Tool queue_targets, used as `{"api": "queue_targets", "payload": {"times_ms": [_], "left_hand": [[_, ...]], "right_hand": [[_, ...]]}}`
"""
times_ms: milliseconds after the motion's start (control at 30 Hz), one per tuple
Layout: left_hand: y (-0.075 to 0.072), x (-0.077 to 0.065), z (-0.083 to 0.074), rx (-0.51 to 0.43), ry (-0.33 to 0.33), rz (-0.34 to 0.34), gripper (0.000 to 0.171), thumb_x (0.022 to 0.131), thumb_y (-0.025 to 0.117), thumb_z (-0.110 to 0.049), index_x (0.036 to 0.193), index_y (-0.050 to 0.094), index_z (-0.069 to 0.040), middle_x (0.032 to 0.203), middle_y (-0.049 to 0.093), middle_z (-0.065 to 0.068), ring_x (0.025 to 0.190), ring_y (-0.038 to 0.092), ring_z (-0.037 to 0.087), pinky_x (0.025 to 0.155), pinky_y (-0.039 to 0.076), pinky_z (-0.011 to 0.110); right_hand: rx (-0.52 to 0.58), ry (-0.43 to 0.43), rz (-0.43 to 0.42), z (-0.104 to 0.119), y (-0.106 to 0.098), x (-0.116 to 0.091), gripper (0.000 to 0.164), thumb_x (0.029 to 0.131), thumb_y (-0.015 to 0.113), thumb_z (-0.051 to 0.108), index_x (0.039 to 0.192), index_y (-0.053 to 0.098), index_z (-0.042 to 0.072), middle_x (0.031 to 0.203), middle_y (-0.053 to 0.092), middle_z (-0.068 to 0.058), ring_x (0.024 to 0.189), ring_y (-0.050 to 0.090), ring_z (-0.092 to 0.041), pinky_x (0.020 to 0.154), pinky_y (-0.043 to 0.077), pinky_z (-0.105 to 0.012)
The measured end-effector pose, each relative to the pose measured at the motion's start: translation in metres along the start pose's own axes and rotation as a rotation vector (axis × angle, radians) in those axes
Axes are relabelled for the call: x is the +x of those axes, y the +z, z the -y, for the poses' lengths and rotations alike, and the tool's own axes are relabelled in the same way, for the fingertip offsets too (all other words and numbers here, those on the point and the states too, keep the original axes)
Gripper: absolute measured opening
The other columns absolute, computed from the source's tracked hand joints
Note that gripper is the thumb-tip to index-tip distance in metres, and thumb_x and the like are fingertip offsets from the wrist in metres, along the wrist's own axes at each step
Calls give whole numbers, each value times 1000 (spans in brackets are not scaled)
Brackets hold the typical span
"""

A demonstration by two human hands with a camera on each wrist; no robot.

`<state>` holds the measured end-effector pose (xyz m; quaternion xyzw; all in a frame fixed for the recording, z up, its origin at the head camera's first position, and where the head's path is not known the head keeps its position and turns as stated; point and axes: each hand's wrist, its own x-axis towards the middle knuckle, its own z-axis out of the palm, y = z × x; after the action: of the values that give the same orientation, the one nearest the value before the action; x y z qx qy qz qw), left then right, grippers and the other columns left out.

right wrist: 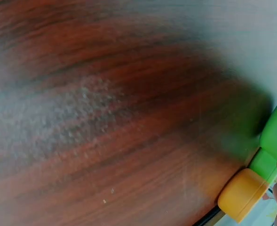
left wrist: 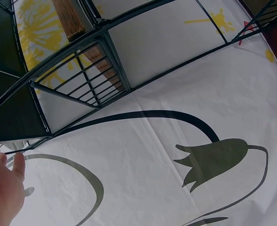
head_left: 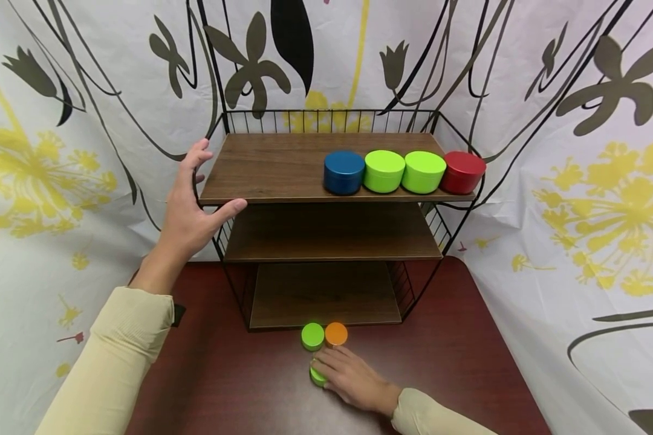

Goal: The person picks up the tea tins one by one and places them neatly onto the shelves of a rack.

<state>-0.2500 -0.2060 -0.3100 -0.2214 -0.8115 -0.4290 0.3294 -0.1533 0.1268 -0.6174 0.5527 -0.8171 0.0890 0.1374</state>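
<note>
Floral cloth [head_left: 522, 202] behind, dark-red tabletop [head_left: 457, 362] below, three-tier wire-and-wood rack [head_left: 332, 232] at 12 o'clock. Left hand [head_left: 190, 208] at 9 o'clock of the top shelf [head_left: 272, 169]: thumb and fingers spread wide about its corner, can't tell if touching. Right hand [head_left: 354, 377] at 6 o'clock of rack: fingers curled over nearest green tin [head_left: 317, 377] on the tabletop, thumb hard to make out. From that tin: second green tin [head_left: 312, 336] at 12 o'clock, orange tin [head_left: 336, 334] at 1. Top shelf, 3 o'clock side: blue tin [head_left: 344, 173], two lime-green tins [head_left: 384, 172], red tin [head_left: 464, 173] in a row.
</note>
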Motion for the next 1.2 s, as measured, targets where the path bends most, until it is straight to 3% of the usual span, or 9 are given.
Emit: {"api": "queue_targets", "payload": {"times_ms": [333, 600, 867, 1100, 1200], "left_hand": [[-1, -3, 0, 0, -6, 2, 80, 81, 81, -40, 144, 39, -13, 161, 30, -1, 145, 30, 16, 108, 34, 50], [-1, -2, 1, 9, -11, 4, 80, 81, 81, -39, 144, 39, -13, 161, 29, -1, 145, 28, 11, 108, 33, 50], [-1, -1, 2, 11, -14, 15, 80, 81, 81, -36, 144, 39, -13, 162, 28, -2, 145, 27, 11, 109, 32, 50], [-2, 0, 1, 16, -19, 16, 80, 81, 81, -36, 145, 38, -13, 162, 27, -2, 145, 27, 11, 110, 32, 50], [-2, 0, 0, 16, -17, 18, 80, 81, 81, -35, 145, 39, -13, 162, 27, 0, 146, 26, 11, 110, 32, 50]], "right_hand": [[-71, -59, 13, 0, -23, 8, 50, 94, 69, 29, 137, 58, 7, 137, 59, -8, 129, 52, -22, 106, 42, -45], [-44, -82, 3, -7, -60, 29, 50, 94, 70, 26, 138, 57, 8, 137, 58, -8, 129, 52, -21, 107, 41, -40], [-129, -121, -34, -13, -102, 51, 51, 96, 66, 28, 142, 53, 9, 143, 54, -9, 133, 50, -24, 112, 36, -42], [-150, -145, 12, -16, -135, 69, 61, 91, 70, 9, 147, 46, 9, 149, 48, -10, 139, 43, -24, 117, 27, -41], [-154, -138, 26, -17, -145, 75, 60, 91, 70, 10, 147, 46, 11, 150, 47, -9, 140, 41, -23, 118, 24, -39]]}}
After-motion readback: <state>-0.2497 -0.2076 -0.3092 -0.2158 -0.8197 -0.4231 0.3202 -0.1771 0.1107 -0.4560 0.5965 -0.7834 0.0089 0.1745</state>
